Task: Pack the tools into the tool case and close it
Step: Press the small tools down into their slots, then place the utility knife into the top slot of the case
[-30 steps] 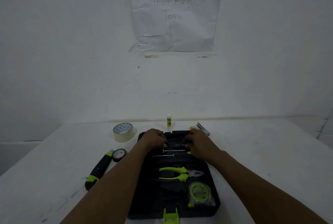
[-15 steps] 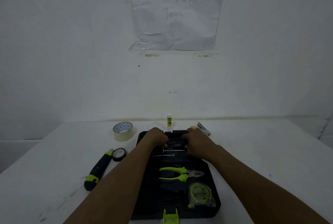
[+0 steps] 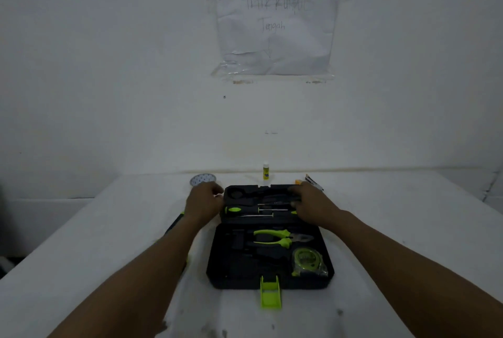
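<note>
While both forearms reach fwd over the table, I see the left hand at the far-left corner of the tool case, fingers curled round the lid edge, gripping it as far as I can tell. Right hand sits on the far-right part of the lid, palm down, fingers bent over the edge; can't tell if it grips or just presses.

Case is black, open, lid half hinged away from me, green latch sticking out at the near edge. Near half holds green-handled pliers and a green tape measure at the near-right corner. Lid half holds a screwdriver w/ green/black handle plus thin metal shafts beside it, lying crosswise btwn the two hands.

Case is centred on the table, directly under both hands. Tape roll just beyond the left hand, partly hidden by it. Small glue stick upright behind the case, near the wall.
</note>
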